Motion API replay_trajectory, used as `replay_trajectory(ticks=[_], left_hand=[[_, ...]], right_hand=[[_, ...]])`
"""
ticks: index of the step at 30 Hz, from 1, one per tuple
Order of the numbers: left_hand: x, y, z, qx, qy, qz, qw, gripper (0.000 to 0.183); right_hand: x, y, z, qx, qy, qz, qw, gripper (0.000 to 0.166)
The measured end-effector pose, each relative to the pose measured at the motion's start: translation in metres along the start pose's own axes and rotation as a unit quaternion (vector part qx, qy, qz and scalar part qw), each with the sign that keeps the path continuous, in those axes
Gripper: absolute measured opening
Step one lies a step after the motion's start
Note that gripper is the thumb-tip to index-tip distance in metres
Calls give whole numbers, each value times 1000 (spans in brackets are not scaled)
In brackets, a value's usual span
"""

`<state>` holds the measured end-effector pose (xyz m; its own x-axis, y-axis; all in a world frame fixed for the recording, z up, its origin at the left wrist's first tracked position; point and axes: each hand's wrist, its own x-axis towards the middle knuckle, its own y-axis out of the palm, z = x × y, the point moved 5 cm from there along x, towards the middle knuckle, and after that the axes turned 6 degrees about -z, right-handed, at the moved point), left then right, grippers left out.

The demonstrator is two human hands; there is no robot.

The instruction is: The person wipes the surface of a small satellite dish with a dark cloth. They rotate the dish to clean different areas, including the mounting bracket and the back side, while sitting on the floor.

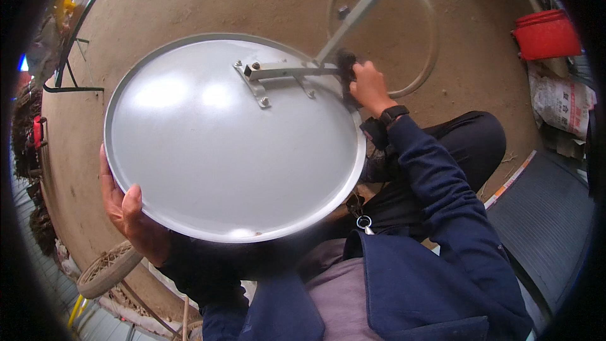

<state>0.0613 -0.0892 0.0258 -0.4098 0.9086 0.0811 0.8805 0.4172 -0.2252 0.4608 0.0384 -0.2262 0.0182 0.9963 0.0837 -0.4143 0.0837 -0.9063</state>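
Observation:
A round grey metal disc with a raised rim, likely a satellite dish [227, 151], lies tilted in front of me. My left hand [128, 213] grips its lower left rim, thumb on the near face. A square metal arm [293, 70] is bolted to the dish with brackets [255, 87]; a longer metal bar [357, 16] angles up and right from it. My right hand [371, 83], with a dark watch on the wrist, is closed on a dark, fuzzy-looking item [347, 68] against the end of the arm. That item is blurred.
A pale hose or ring [433, 38] curves on the dirt floor beyond the bar. At right are a red container [547, 35], a printed sack [561, 99] and a dark ribbed panel [544, 218]. A dark metal frame [71, 89] stands upper left; a wheel [111, 270] is lower left.

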Motion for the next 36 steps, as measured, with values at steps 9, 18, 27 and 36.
replay_trajectory(ticks=[9, 18, 27, 36], left_hand=[[-7, 4, -2, -19, -24, -62, 998, 93], [7, 9, 6, -50, 20, -37, 998, 92], [-1, 1, 0, -55, 12, -42, 998, 91], [-5, 1, -3, -55, -10, -67, 996, 92]], right_hand=[[7, -25, 14, 159, 5, -4, 987, 22], [17, 13, -30, 10, 24, 38, 999, 25], [21, 8, -30, 96, 41, 41, 994, 33], [24, -5, -1, 301, 45, 69, 950, 41]])
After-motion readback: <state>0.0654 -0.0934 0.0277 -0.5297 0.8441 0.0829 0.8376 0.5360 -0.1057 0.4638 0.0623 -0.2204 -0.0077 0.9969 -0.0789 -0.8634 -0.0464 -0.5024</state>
